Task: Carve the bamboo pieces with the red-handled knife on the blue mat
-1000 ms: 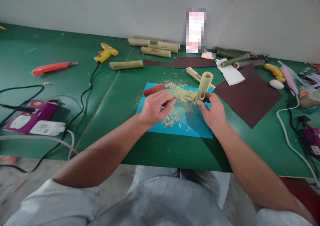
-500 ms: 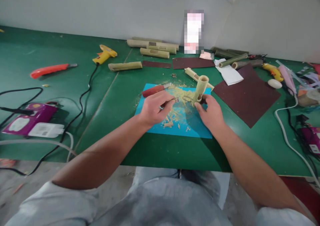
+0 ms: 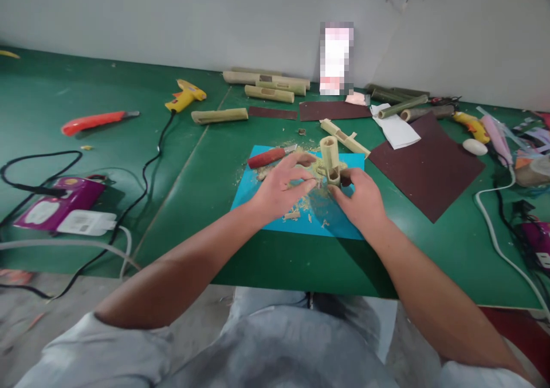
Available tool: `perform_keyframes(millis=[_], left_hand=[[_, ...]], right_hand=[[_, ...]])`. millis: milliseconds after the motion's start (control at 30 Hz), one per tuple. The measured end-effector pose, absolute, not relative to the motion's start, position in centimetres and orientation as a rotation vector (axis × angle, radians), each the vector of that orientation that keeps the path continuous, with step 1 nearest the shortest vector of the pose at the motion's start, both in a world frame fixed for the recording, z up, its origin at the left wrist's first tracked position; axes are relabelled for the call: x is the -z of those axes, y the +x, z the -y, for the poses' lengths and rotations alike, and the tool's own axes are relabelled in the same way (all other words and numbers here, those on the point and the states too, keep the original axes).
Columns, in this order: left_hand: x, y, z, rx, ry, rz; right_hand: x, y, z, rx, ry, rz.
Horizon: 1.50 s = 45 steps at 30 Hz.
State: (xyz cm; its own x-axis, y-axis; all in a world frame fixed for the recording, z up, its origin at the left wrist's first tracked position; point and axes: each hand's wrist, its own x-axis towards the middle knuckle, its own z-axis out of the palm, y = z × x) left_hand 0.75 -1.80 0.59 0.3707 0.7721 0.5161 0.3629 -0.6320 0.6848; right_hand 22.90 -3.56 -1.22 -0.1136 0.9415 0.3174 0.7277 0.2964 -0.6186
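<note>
My right hand [image 3: 363,196] grips the lower part of a short bamboo tube [image 3: 330,153] between thumb and fingers. The tube stands nearly upright, its open top toward me and a cut-out low on its side. Close to its left, my left hand [image 3: 286,184] has thumb and a fingertip nearly together, with another finger stretched out above; whatever is between the tips is too small to make out. Below both hands lies a blue sheet [image 3: 268,219] with bamboo shavings [image 3: 292,214]. A red-handled knife [image 3: 268,157] rests behind my left hand.
Bamboo pieces [image 3: 268,94] lie along the back, and a notched one [image 3: 344,137] sits behind the tube. Brown sandpaper [image 3: 429,170] is at right. Left are a yellow glue gun [image 3: 184,95], an orange cutter [image 3: 97,121], a purple power strip [image 3: 64,204] and trailing cords.
The bamboo tube has tipped left and come lower, toward my left hand. My left hand has moved right to the tube, and its fingers have spread from a tighter pinch.
</note>
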Motion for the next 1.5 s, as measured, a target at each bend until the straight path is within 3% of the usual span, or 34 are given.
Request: perform_keyframes(millis=[367, 733, 967, 1300, 1500], left_hand=[[0.0, 1.3, 1.9, -1.203, 1.839, -0.958], [-1.1, 1.6, 2.9, -1.021, 1.927, -0.854], [-2.1, 1.9, 3.6, -0.94, 2.047, -0.789], [-2.2, 0.1, 3.9, -1.558, 2.301, -1.007], [-2.1, -0.3, 3.8, -1.573, 2.376, -1.08]], right_hand=[[0.3, 21.7, 4.6, -0.652, -1.358, 1.887], [0.3, 22.7, 3.3, -1.183, -1.131, 1.373], [0.2, 22.9, 3.6, -1.146, -1.061, 1.419], [0.0, 23.0, 3.3, -1.252, -1.058, 1.147], [0.0, 22.6, 3.2, -1.336, -1.083, 1.039]])
